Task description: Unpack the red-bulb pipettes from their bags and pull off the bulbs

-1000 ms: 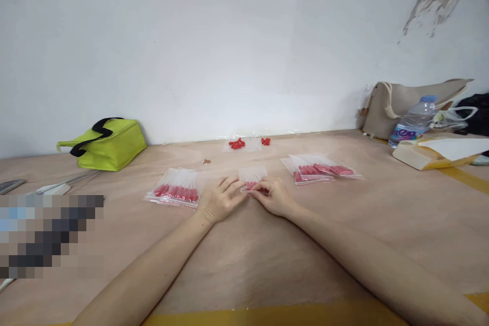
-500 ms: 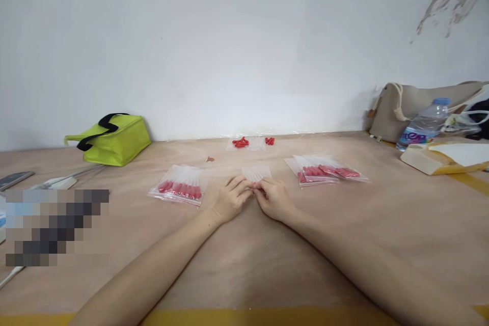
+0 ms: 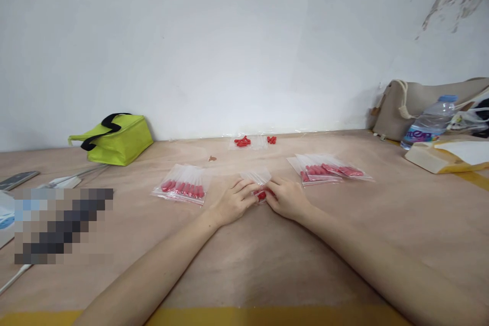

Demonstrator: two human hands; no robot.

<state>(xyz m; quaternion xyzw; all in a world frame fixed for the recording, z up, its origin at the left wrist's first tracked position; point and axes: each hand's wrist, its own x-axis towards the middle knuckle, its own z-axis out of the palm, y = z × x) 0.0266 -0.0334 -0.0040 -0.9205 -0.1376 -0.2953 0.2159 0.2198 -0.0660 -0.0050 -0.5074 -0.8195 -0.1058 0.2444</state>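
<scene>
Between my hands lies a small clear zip bag [image 3: 255, 175], holding thin pale shafts with red ends [image 3: 261, 195] pointing towards me. My left hand [image 3: 237, 199] closes with bent fingers on the bag's left near corner. On the right near corner, the thumb and fingers of my right hand [image 3: 286, 197] grip the bag in the same way. Part of the bag's near edge is hidden by fingertips. A similar stack of filled bags [image 3: 182, 183] rests left of my hands. Further such bags [image 3: 328, 168] overlap in a fan on the right.
Loose red pieces lie on a clear wrapper [image 3: 254, 145] near the wall, with a few red pieces [image 3: 271, 140] beside it. A lime-green bag [image 3: 122, 142] stands at the left. At the right are a water bottle [image 3: 430, 122], a beige bag [image 3: 389, 112] and an open carton [image 3: 428, 158].
My hands have moved slightly apart along the bag's near edge, and more of the red ends shows between them. The view has shifted a little.
</scene>
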